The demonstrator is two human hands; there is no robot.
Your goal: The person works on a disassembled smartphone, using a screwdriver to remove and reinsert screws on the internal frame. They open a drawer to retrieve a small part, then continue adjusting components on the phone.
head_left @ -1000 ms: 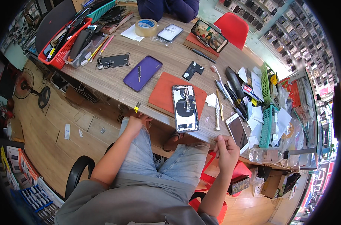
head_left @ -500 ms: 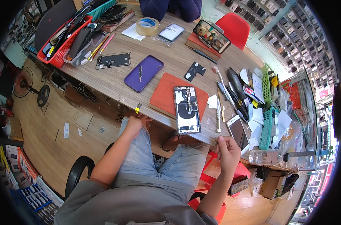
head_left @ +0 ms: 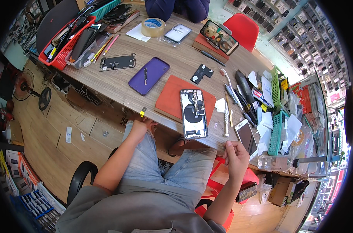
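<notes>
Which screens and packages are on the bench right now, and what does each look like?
Propped phone: far side, on a red stand, screen lit with a colourful picture.
White phone: near edge by the right hand, dark screen.
Loose display panel: left, black rectangle.
Opened phone: on the red mat, insides showing.
Small boxes: floor at left, orange and white.

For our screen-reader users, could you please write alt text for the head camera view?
A seated person's left hand and right hand rest at the near edge of a cluttered wooden workbench, below an opened phone lying on a red mat. A purple phone case, hand tools and parts trays surround it.
</notes>
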